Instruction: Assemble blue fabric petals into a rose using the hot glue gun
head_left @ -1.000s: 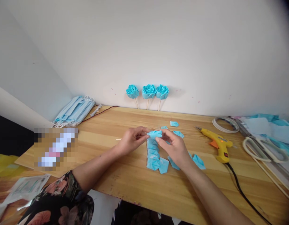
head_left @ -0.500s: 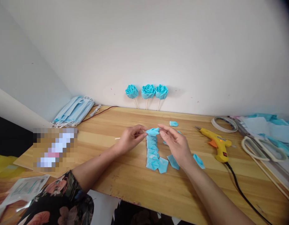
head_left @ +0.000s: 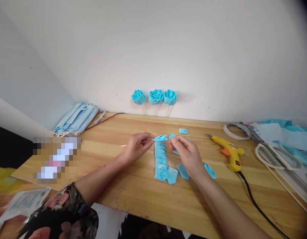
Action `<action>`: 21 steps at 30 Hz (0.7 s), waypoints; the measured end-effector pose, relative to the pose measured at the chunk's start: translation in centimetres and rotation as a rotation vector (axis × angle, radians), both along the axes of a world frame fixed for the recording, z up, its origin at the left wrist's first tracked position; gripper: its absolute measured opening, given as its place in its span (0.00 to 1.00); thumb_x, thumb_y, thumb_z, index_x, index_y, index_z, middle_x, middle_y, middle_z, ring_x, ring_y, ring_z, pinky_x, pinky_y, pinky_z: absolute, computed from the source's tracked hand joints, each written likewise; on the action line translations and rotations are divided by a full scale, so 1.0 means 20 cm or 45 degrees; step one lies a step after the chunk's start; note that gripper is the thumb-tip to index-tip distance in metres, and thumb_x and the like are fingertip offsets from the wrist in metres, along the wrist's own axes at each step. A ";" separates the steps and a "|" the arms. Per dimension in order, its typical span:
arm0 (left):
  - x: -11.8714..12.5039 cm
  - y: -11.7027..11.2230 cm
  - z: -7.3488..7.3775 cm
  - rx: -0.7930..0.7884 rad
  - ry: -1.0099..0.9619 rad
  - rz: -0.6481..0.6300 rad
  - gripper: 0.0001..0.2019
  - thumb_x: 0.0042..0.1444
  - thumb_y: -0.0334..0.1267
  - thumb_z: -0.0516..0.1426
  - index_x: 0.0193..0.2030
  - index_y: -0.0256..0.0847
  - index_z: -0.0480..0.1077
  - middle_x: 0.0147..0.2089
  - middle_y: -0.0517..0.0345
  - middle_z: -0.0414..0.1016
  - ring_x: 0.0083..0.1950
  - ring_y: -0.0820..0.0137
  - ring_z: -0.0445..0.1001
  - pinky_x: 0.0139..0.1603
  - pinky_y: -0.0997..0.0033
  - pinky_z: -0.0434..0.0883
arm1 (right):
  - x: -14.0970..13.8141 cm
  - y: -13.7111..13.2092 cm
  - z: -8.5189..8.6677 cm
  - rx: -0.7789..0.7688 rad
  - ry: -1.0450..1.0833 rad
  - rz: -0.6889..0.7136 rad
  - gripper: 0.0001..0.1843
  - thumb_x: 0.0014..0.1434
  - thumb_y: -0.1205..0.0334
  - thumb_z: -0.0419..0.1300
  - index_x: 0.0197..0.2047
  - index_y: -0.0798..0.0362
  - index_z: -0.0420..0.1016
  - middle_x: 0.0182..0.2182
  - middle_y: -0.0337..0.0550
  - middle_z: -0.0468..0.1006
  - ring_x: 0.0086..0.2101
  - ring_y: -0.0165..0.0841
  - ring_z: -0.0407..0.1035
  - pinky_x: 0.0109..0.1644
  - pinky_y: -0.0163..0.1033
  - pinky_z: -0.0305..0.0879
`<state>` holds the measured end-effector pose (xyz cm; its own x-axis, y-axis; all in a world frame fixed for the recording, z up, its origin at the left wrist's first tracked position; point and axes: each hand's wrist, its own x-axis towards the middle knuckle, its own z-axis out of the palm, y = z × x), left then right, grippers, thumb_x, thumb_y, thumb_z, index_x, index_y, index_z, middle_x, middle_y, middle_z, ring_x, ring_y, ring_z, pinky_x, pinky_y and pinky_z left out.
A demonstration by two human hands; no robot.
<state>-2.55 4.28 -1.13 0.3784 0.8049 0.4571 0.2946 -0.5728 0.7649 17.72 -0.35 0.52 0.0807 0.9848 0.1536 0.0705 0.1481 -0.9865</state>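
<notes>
My left hand [head_left: 137, 147] is closed in a pinch around a thin wooden stick [head_left: 123, 145], whose pale end pokes out to the left. At the stick's other end sits a small wrapped piece of light blue fabric [head_left: 160, 137]. My right hand [head_left: 187, 151] pinches the right tip of that fabric between thumb and forefinger. Just below, a row of overlapping folded blue petals [head_left: 161, 161] lies on the table. Loose folded petals lie around my right hand, among them one petal [head_left: 172, 175] beside the row and another petal [head_left: 183, 131] farther back.
Three blue fabric roses [head_left: 155, 97] on sticks lean against the wall. To the right lie a yellow glue gun [head_left: 234, 156] with its black cord, a tape roll [head_left: 237, 131] and scissors [head_left: 278, 157]. A stack of face masks [head_left: 77, 118] is at the back left.
My right fingers have drawn in to a tighter pinch and shifted slightly down at the fabric's tip. Another blue piece now shows behind them. The view has shifted slightly.
</notes>
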 end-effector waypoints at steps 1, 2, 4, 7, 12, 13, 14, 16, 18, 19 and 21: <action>0.00 0.00 0.00 0.009 -0.001 -0.004 0.08 0.60 0.37 0.57 0.40 0.36 0.74 0.28 0.58 0.73 0.27 0.77 0.67 0.27 0.81 0.63 | 0.00 0.00 0.00 -0.026 0.012 0.020 0.17 0.59 0.48 0.60 0.28 0.52 0.73 0.26 0.39 0.74 0.30 0.32 0.68 0.38 0.37 0.66; 0.00 0.00 0.00 0.020 -0.001 -0.008 0.07 0.60 0.37 0.57 0.40 0.36 0.74 0.29 0.57 0.74 0.28 0.77 0.68 0.28 0.81 0.64 | 0.00 0.00 0.00 -0.050 0.025 0.042 0.17 0.59 0.48 0.60 0.28 0.52 0.74 0.26 0.39 0.74 0.30 0.32 0.68 0.38 0.37 0.66; 0.00 0.00 0.00 0.055 0.013 -0.017 0.07 0.60 0.36 0.57 0.40 0.36 0.74 0.31 0.55 0.76 0.29 0.76 0.70 0.29 0.80 0.65 | 0.00 0.00 0.00 -0.083 0.051 0.085 0.17 0.59 0.47 0.60 0.29 0.52 0.75 0.27 0.39 0.73 0.30 0.32 0.67 0.38 0.37 0.66; 0.00 0.00 0.01 0.147 0.050 -0.021 0.05 0.60 0.34 0.57 0.39 0.36 0.74 0.32 0.55 0.77 0.30 0.76 0.71 0.30 0.79 0.66 | 0.00 0.00 0.00 -0.110 0.056 0.135 0.18 0.59 0.46 0.60 0.28 0.52 0.73 0.26 0.39 0.73 0.30 0.32 0.67 0.38 0.38 0.65; 0.00 -0.01 0.02 0.293 0.100 -0.036 0.03 0.59 0.31 0.57 0.37 0.36 0.72 0.32 0.56 0.76 0.30 0.76 0.71 0.30 0.78 0.66 | 0.00 0.00 0.01 -0.134 0.047 0.166 0.18 0.58 0.47 0.61 0.26 0.52 0.71 0.25 0.38 0.71 0.30 0.32 0.66 0.37 0.38 0.64; 0.00 -0.01 0.02 0.312 0.103 -0.040 0.03 0.59 0.30 0.57 0.37 0.36 0.72 0.32 0.56 0.76 0.30 0.76 0.71 0.30 0.78 0.66 | -0.01 0.00 0.01 -0.135 0.051 0.172 0.17 0.58 0.48 0.60 0.26 0.52 0.71 0.25 0.38 0.71 0.30 0.31 0.66 0.38 0.38 0.64; 0.00 0.00 0.03 0.321 0.106 -0.043 0.03 0.58 0.30 0.57 0.37 0.36 0.71 0.32 0.56 0.76 0.30 0.76 0.71 0.30 0.78 0.65 | -0.01 0.00 0.01 -0.134 0.054 0.176 0.17 0.58 0.48 0.60 0.27 0.52 0.71 0.25 0.38 0.72 0.30 0.31 0.66 0.38 0.38 0.64; 0.00 -0.01 0.03 0.301 0.101 -0.037 0.02 0.58 0.30 0.57 0.36 0.36 0.71 0.31 0.57 0.75 0.29 0.76 0.70 0.30 0.79 0.65 | -0.01 0.00 0.01 -0.120 0.056 0.173 0.15 0.58 0.50 0.60 0.27 0.52 0.71 0.25 0.38 0.72 0.30 0.31 0.67 0.38 0.38 0.64; 0.00 -0.01 0.03 0.227 0.079 -0.022 0.02 0.59 0.32 0.57 0.35 0.36 0.71 0.30 0.57 0.75 0.29 0.77 0.69 0.29 0.79 0.64 | -0.01 -0.01 0.01 -0.095 0.048 0.154 0.13 0.57 0.52 0.60 0.27 0.52 0.72 0.24 0.38 0.72 0.29 0.31 0.67 0.37 0.38 0.64; 0.00 -0.01 0.03 0.174 0.059 -0.016 0.03 0.59 0.33 0.58 0.35 0.36 0.71 0.30 0.57 0.75 0.28 0.77 0.69 0.29 0.79 0.64 | -0.01 -0.01 0.01 -0.083 0.040 0.145 0.13 0.56 0.53 0.60 0.27 0.52 0.72 0.24 0.37 0.72 0.29 0.31 0.67 0.37 0.38 0.63; 0.00 -0.01 0.04 0.067 0.008 -0.018 0.06 0.59 0.36 0.59 0.34 0.36 0.72 0.30 0.57 0.76 0.28 0.77 0.69 0.28 0.79 0.64 | -0.02 -0.01 0.01 -0.066 0.027 0.140 0.12 0.56 0.54 0.60 0.27 0.52 0.71 0.24 0.37 0.72 0.28 0.31 0.66 0.36 0.38 0.63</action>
<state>-2.47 4.03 -0.40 0.3926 0.7745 0.4960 0.2909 -0.6162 0.7319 17.39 -0.60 0.82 -0.0253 0.9945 0.1015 0.0353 0.1023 -0.9941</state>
